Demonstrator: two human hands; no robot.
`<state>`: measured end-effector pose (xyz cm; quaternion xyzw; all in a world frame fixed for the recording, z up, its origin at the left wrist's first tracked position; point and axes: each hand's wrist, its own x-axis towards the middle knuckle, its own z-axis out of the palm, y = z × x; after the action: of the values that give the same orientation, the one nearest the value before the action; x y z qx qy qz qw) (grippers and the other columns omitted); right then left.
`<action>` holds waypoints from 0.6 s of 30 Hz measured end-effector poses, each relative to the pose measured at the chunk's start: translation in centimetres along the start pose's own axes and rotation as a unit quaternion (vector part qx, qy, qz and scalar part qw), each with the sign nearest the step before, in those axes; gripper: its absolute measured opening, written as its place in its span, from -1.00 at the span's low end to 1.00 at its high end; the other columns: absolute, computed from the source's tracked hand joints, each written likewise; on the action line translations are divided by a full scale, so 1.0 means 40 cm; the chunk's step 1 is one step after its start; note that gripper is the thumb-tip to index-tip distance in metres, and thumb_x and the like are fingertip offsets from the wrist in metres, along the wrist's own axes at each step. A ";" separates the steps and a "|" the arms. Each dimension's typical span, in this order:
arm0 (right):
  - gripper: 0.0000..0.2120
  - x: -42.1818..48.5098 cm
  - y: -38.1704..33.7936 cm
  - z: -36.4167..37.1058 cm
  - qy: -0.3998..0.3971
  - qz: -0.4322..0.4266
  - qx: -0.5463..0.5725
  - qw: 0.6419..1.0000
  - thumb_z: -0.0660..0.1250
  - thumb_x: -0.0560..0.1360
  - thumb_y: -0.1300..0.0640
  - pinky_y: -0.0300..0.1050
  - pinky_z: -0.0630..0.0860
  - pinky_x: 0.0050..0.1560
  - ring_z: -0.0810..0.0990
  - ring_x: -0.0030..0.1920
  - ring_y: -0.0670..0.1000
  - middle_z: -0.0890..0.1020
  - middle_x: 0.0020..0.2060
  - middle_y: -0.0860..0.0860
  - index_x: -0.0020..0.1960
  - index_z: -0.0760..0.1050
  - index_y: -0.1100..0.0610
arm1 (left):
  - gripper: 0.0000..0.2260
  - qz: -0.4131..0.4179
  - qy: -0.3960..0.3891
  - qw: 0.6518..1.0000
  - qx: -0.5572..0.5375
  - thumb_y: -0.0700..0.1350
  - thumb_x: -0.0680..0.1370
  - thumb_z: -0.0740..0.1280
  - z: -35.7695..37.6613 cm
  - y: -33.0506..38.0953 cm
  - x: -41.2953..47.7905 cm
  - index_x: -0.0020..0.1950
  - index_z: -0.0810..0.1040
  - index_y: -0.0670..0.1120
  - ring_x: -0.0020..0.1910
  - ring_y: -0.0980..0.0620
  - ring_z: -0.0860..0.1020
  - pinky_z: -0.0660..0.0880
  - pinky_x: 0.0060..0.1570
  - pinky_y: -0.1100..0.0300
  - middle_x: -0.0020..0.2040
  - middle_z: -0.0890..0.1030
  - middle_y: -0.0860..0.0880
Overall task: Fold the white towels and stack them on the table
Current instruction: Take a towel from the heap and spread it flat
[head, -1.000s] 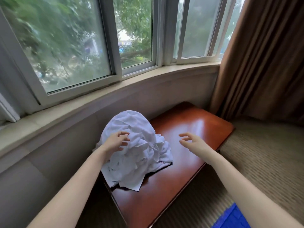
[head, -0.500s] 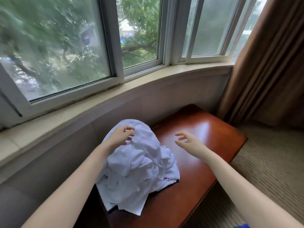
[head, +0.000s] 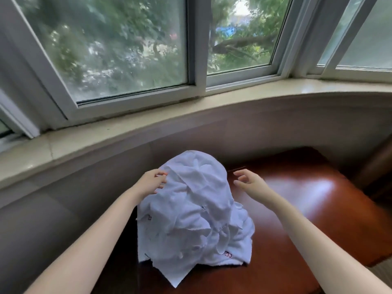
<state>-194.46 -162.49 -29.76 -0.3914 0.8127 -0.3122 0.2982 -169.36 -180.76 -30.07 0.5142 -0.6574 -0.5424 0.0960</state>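
Towel heap (head: 195, 209): white, crumpled, unfolded. Piled in one tall mound, with one corner hanging toward the near table edge.
Stitched mark (head: 228, 254): small, red, low on the heap's right side.
Heap position: on the left part of the table (head: 307, 209), close under the wall.
Table: red-brown glossy wood, glare on the right half.
Left hand (head: 151, 182): against the heap's upper left, fingers bent, tips on the cloth. Pinching or only touching, cannot tell.
Right hand (head: 249, 182): released, fingers loosely spread. Hovering just beside the heap's upper right, apart from the cloth, holding nothing.
Window sill (head: 148, 132): pale, curved, beyond the table.
Window (head: 195, 39): grey-white frames, green trees behind the glass.
Counts: heap 1; separate towels within it not countable; hands 2; table 1; sill 1.
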 end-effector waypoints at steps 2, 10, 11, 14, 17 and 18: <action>-0.68 0.071 0.025 -0.019 -0.042 -0.013 0.002 0.999 0.31 0.53 0.13 -0.15 0.42 -0.04 0.54 -0.05 0.03 0.54 -0.08 0.00 0.28 0.46 0.09 | -0.82 -0.030 0.038 0.999 -0.024 -0.17 0.59 0.21 0.024 0.003 0.019 0.17 0.49 -0.06 -0.19 0.07 0.48 0.39 -0.25 0.25 -0.08 0.54 0.00; -0.72 0.259 0.153 -0.036 -0.147 0.005 0.005 0.989 0.27 0.55 0.07 -0.29 0.42 -0.23 0.54 0.03 0.01 0.55 0.09 0.02 0.26 0.43 0.03 | -0.78 -0.113 0.138 0.981 -0.072 -0.06 0.62 0.16 0.168 -0.035 0.061 0.23 0.48 -0.01 -0.11 0.10 0.52 0.42 -0.21 0.26 -0.01 0.53 0.04; -0.73 0.270 0.168 -0.027 -0.149 0.007 0.009 0.989 0.27 0.55 0.09 -0.26 0.45 -0.19 0.54 0.05 0.03 0.55 0.10 0.03 0.25 0.44 0.04 | -0.77 -0.118 0.150 0.979 -0.078 -0.07 0.62 0.17 0.186 -0.049 0.059 0.24 0.48 -0.01 -0.10 0.10 0.53 0.42 -0.19 0.25 -0.01 0.54 0.04; -0.73 0.295 0.200 0.001 -0.156 0.015 0.024 0.987 0.25 0.55 0.15 -0.03 0.50 0.07 0.53 0.07 0.04 0.54 0.10 0.06 0.24 0.45 0.09 | -0.77 -0.135 0.198 0.967 -0.089 -0.10 0.62 0.20 0.230 -0.084 0.050 0.25 0.50 -0.05 -0.08 0.09 0.54 0.41 -0.18 0.23 -0.04 0.54 0.06; -0.72 0.324 0.213 0.033 -0.168 0.013 0.031 0.985 0.24 0.56 0.14 0.05 0.52 0.11 0.53 0.03 0.04 0.53 0.12 0.08 0.26 0.44 0.10 | -0.78 -0.147 0.245 0.953 -0.099 -0.13 0.61 0.20 0.245 -0.108 0.041 0.23 0.50 -0.07 -0.12 0.12 0.54 0.43 -0.13 0.18 -0.01 0.54 0.04; -0.72 0.335 0.216 0.044 -0.167 0.010 0.031 0.985 0.25 0.56 0.12 0.03 0.52 0.09 0.52 0.03 0.03 0.52 0.13 0.08 0.27 0.43 0.09 | -0.78 -0.149 0.254 0.951 -0.098 -0.13 0.62 0.20 0.246 -0.118 0.041 0.24 0.49 -0.08 -0.13 0.11 0.54 0.44 -0.11 0.15 0.03 0.55 -0.01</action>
<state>-203.98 -169.68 -40.49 -0.4203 0.7456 -0.2642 0.4445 -174.16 -175.43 -38.47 0.7148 -0.4708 -0.4642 0.2277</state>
